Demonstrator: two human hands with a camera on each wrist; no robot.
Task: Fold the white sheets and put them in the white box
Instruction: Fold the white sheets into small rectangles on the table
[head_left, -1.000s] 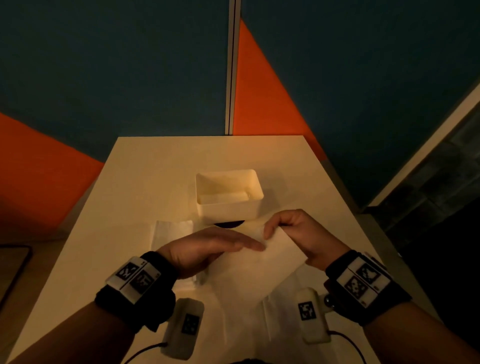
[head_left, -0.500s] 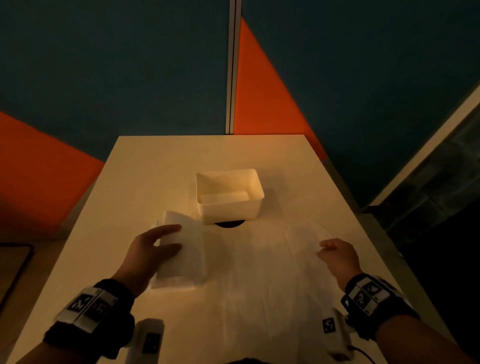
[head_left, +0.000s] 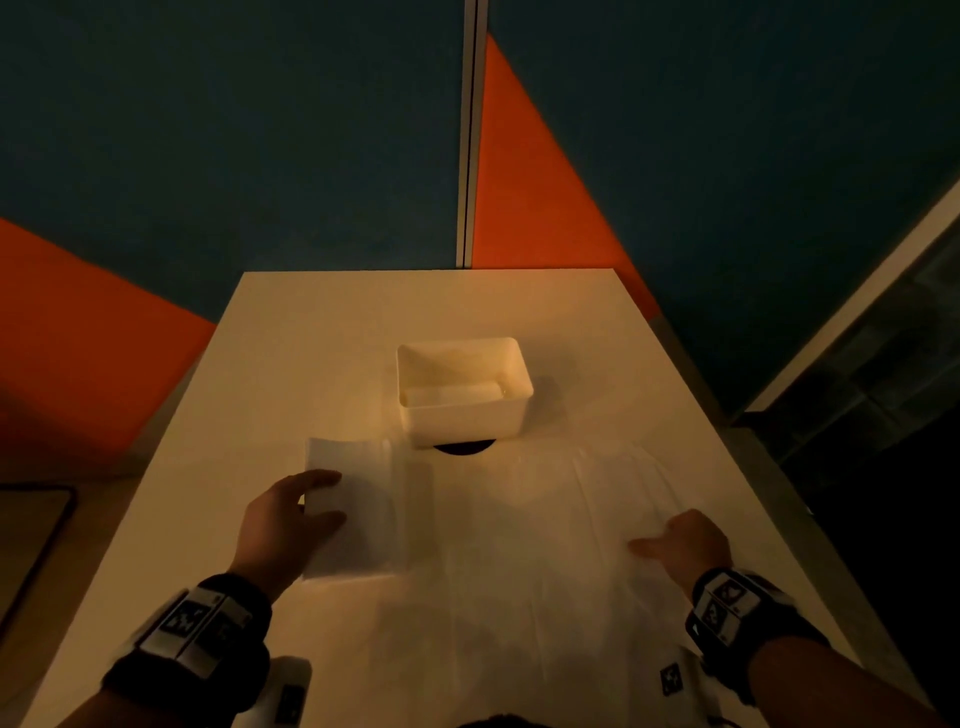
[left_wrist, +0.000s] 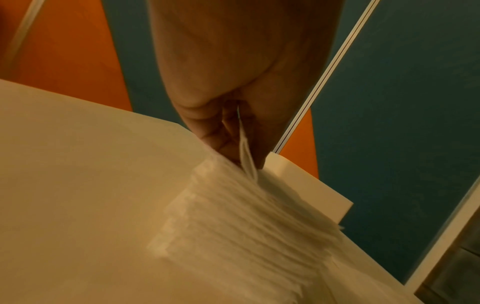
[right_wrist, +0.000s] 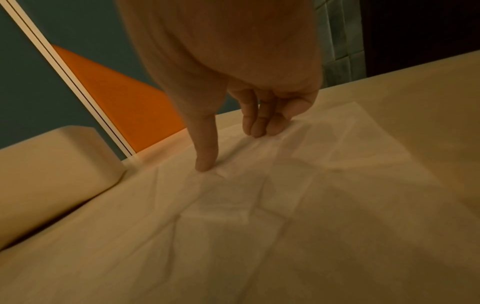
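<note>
Head view, change: 1 second ago both hands met over 1 sheet at the table's middle; now they are well apart, which suggests a sheet has been spread for folding.
Head view, left hand (head_left: 291, 525): a folded stack of white sheets (head_left: 358, 512) is gripped at its left edge, thumb on top, just left of the white box (head_left: 465, 410).
Head view, right hand (head_left: 685, 545): rested on the open white sheet (head_left: 530, 545), which is laid flat between the hands, near side of the box.
Head view, box: something pale is seen inside, possibly a folded sheet; it cannot be told for certain.
Left wrist view, grip: a few sheet edges are pinched between the fingers (left_wrist: 221, 142) and thumb; the stack is blurred, layered and thin.
Right wrist view, fingers (right_wrist: 205, 162): extended, tips pressed down on the creased, translucent sheet; nothing is held.
Task meaning: folding of this sheet is judged not yet started.
</note>
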